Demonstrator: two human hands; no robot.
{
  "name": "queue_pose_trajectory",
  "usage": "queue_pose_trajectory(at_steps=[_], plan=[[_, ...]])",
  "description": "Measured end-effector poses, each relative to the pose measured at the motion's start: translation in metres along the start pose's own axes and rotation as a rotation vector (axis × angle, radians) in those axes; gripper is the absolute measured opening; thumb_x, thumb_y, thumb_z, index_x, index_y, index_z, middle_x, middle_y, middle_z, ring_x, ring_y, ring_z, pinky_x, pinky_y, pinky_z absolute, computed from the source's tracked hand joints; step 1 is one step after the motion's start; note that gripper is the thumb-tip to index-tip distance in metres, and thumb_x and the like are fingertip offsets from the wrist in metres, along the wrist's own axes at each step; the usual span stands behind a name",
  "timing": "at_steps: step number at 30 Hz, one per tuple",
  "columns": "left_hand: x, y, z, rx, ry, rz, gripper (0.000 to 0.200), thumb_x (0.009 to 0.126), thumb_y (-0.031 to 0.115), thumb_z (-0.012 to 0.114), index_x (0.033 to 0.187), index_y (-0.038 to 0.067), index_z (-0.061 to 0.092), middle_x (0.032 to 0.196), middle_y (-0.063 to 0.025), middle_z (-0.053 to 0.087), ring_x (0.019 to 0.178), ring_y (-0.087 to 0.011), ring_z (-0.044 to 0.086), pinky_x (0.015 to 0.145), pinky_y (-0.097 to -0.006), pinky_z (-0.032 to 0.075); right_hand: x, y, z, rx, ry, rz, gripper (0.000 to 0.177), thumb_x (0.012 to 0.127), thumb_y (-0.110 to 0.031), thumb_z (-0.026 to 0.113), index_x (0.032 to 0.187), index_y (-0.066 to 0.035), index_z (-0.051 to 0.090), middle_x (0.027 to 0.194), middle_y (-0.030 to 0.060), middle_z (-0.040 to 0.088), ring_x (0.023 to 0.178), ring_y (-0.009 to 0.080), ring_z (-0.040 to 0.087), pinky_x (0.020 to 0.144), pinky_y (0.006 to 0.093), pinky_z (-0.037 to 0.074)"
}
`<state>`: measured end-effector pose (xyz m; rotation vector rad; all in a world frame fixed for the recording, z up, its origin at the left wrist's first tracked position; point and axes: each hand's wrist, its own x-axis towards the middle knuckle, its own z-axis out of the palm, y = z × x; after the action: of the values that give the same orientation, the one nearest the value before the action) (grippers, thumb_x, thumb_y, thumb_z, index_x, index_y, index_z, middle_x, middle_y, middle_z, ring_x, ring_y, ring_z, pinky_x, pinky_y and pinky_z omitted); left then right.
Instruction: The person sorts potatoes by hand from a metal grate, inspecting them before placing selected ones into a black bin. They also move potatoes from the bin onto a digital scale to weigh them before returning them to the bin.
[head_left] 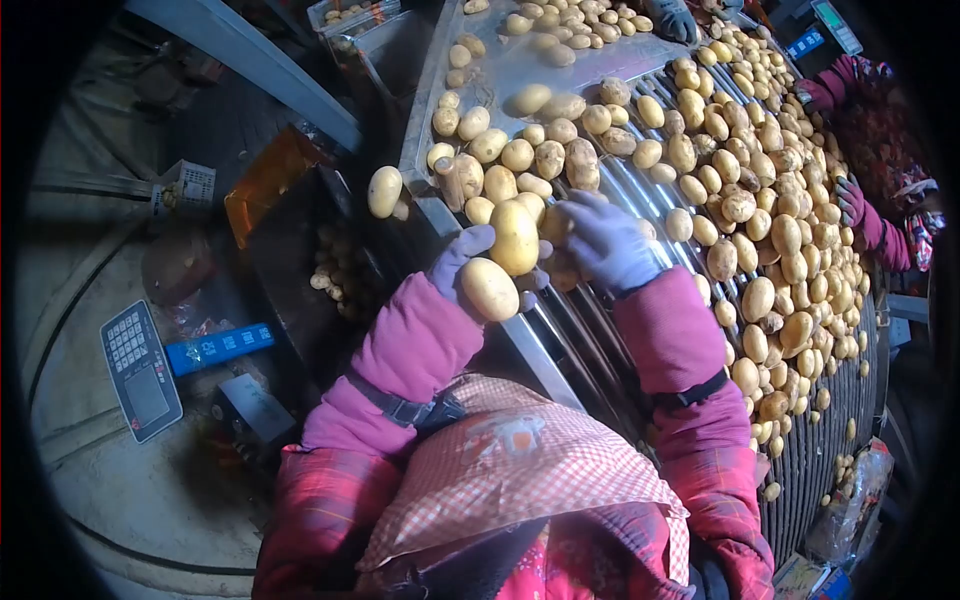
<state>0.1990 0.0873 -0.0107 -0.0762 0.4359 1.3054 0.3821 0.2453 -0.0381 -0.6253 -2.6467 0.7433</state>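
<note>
My left hand, in a pale lilac glove, is turned palm up at the metal edge of the sorting table. Its fingers curl around two large yellow potatoes, a rounder one in front and a longer one just behind. To the right, my right hand, gloved alike, bends its fingers down over a potato among the others. The glove partly hides that potato. More potatoes lie directly beyond both hands, some with brown, soiled skin.
Metal rollers run beneath my hands. A potato appears just outside the table's left edge, above a dark bin. Many potatoes cover the right side. A scale panel stands left. Co-workers' gloved hands show at right and far end.
</note>
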Motion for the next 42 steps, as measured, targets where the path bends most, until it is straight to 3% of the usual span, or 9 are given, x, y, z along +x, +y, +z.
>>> queue_pose_trajectory(at_steps=[9, 12, 16, 21, 24, 27, 29, 32, 42], plan=[[-0.013, 0.007, -0.009, 0.013, 0.058, 0.108, 0.053, 0.085, 0.037, 0.061, 0.127, 0.007, 0.051, 0.106, -0.0158, 0.065, 0.079, -0.0301, 0.066, 0.073, -0.0466, 0.055, 0.025, -0.023, 0.005, -0.19, -0.24, 0.277, 0.062, 0.078, -0.038, 0.066, 0.132, -0.013, 0.046, 0.114, 0.0154, 0.055, 0.1, 0.0323, 0.056, 0.085, 0.0424, 0.048], [-0.022, 0.012, -0.019, -0.156, 0.008, 0.013, 0.053, 0.086, 0.043, 0.057, 0.128, 0.012, 0.052, 0.107, -0.0157, 0.064, 0.085, -0.0319, 0.065, 0.073, -0.0484, 0.053, 0.017, -0.025, -0.006, 1.048, -0.162, 0.489, 0.064, 0.081, -0.031, 0.061, 0.135, -0.001, 0.041, 0.116, 0.0095, 0.054, 0.098, 0.0179, 0.054, 0.081, 0.0309, 0.048], [-0.022, 0.004, -0.01, -0.206, -0.01, 0.058, 0.062, 0.083, 0.054, 0.055, 0.131, 0.014, 0.05, 0.125, -0.0142, 0.055, 0.119, -0.0366, 0.05, 0.094, -0.0511, 0.045, 0.003, -0.028, -0.011, 1.599, -0.138, 0.363, 0.059, 0.083, -0.022, 0.055, 0.137, -0.003, 0.042, 0.132, 0.0121, 0.048, 0.12, 0.0241, 0.047, 0.102, 0.0372, 0.038], [-0.01, -0.001, 0.012, -0.21, 0.019, 0.136, 0.062, 0.079, 0.053, 0.06, 0.126, 0.014, 0.051, 0.124, -0.0114, 0.055, 0.122, -0.0322, 0.048, 0.098, -0.05, 0.041, 0.007, -0.061, 0.0, 1.384, 0.034, 0.293, 0.054, 0.092, -0.031, 0.051, 0.135, 0.001, 0.042, 0.138, 0.0138, 0.043, 0.125, 0.0257, 0.045, 0.108, 0.0393, 0.033], [-0.001, -0.002, 0.013, 1.234, 0.205, 0.717, 0.052, 0.077, 0.044, 0.069, 0.114, 0.011, 0.053, 0.108, -0.0062, 0.057, 0.104, -0.027, 0.057, 0.092, -0.0452, 0.046, 0.005, -0.065, 0.011, 1.621, 0.095, 0.235, 0.046, 0.096, -0.028, 0.047, 0.132, 0.001, 0.046, 0.135, 0.0136, 0.047, 0.124, 0.0252, 0.047, 0.109, 0.0366, 0.032], [-0.009, 0.0, 0.037, 0.194, 0.217, 0.464, 0.05, 0.081, 0.049, 0.062, 0.113, 0.011, 0.054, 0.106, -0.0075, 0.059, 0.099, -0.0296, 0.058, 0.084, -0.0479, 0.05, 0.01, -0.024, 0.007, 1.669, 0.239, 0.301, 0.043, 0.097, -0.026, 0.048, 0.131, 0.001, 0.048, 0.13, 0.0132, 0.053, 0.122, 0.0244, 0.049, 0.108, 0.0356, 0.034], [-0.01, 0.007, 0.021, -0.096, 0.193, 0.368, 0.053, 0.09, 0.057, 0.041, 0.116, 0.014, 0.055, 0.107, -0.009, 0.059, 0.101, -0.0324, 0.057, 0.079, -0.0553, 0.049, 0.014, -0.039, -0.013, 1.005, 0.265, 0.581, 0.041, 0.091, -0.015, 0.055, 0.13, -0.004, 0.051, 0.125, 0.0151, 0.057, 0.12, 0.0264, 0.051, 0.1, 0.0404, 0.041], [-0.013, 0.012, 0.015, -0.081, 0.22, 0.374, 0.057, 0.089, 0.059, 0.04, 0.126, 0.018, 0.052, 0.116, -0.0098, 0.058, 0.108, -0.0313, 0.055, 0.082, -0.0584, 0.047, 0.023, -0.041, 0.003, 0.037, 0.139, -0.054, 0.055, 0.071, -0.013, 0.066, 0.125, -0.013, 0.056, 0.124, 0.0214, 0.054, 0.113, 0.0375, 0.052, 0.096, 0.0412, 0.044], [-0.018, 0.012, 0.005, -0.076, 0.01, 0.353, 0.054, 0.091, 0.053, 0.038, 0.128, 0.015, 0.049, 0.121, -0.0095, 0.054, 0.111, -0.0299, 0.053, 0.091, -0.0552, 0.044, 0.036, -0.043, 0.035, -0.024, -0.164, 0.209, 0.068, 0.069, -0.026, 0.072, 0.132, -0.017, 0.049, 0.123, 0.0151, 0.052, 0.115, 0.0308, 0.051, 0.09, 0.0415, 0.043]])
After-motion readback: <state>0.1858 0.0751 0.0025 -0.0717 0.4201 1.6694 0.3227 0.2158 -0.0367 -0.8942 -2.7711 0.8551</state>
